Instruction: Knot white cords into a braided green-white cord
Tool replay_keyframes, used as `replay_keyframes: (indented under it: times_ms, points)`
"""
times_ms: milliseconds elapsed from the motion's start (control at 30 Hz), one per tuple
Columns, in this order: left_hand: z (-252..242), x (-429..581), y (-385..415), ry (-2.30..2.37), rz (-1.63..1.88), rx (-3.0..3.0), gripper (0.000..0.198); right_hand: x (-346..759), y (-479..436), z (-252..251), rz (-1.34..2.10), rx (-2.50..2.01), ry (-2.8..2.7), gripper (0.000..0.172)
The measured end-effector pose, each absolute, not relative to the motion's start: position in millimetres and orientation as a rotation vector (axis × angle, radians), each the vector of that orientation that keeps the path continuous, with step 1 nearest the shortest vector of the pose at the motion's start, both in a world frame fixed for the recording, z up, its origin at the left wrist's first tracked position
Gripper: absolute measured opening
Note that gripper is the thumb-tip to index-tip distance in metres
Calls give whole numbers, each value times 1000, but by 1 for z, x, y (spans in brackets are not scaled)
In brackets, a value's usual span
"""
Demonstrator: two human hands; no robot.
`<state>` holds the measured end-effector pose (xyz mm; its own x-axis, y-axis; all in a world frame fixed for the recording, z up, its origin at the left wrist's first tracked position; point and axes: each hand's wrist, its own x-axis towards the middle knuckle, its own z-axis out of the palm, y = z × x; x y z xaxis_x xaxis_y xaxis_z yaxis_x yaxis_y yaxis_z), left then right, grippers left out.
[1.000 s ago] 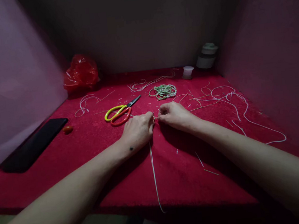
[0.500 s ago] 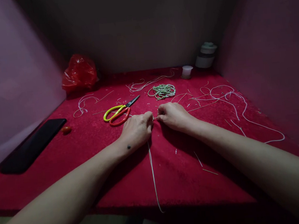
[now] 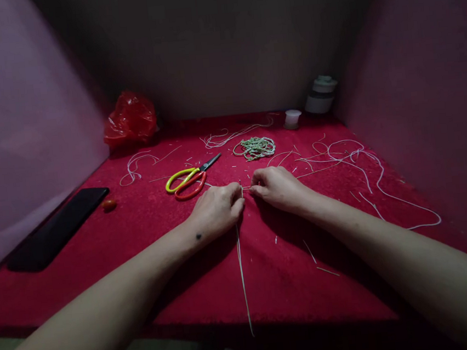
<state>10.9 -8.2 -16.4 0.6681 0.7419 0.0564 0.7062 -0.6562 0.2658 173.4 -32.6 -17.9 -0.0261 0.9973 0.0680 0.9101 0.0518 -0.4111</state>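
Note:
My left hand (image 3: 220, 205) is closed in a pinch on thin pale cord (image 3: 242, 273), whose long strands hang from beneath it towards the table's front edge. Just to the right, my right hand (image 3: 279, 186) pinches the same cord, and a short stretch of it spans the small gap between my fingertips. A small knot or loop seems to sit at the left fingertips, too small to make out. Scissors (image 3: 190, 180) with one yellow and one red handle lie beyond my left hand. Behind both hands rests a bundle of green-and-white braided cord (image 3: 257, 148).
On the red cloth (image 3: 188, 306) lie a black phone (image 3: 59, 229) and a small orange-red oval object (image 3: 109, 205) at left. A red plastic bag (image 3: 131, 119), a white spool-like cup (image 3: 292, 118) and a lidded jar (image 3: 321, 95) stand at the back. Loose cords (image 3: 378, 180) and clippings spread rightward.
My right hand has drawn slightly away from my left, its fingers a little less tightly bunched, widening the gap with the cord across it. The whole view has shifted slightly.

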Motion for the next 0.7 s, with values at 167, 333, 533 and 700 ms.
replay_keyframes:
  times_ms: [167, 333, 533, 700]
  points:
    - [6, 1, -20, 769, -30, 2640, 17, 185, -43, -8, 615, -1865, -1948, 17]
    - [19, -2, -19, 800, 143, 2239, 29, 188, -48, -3, 1143, -1662, -1586, 19]
    - [-1, 11, -22, 711, 200, 1341, 28, 181, -55, -5, 1508, -1322, -1189, 11]
    - [-11, 17, -26, 502, 144, 982, 24, 181, -53, -9, 1712, -1146, -1018, 12]
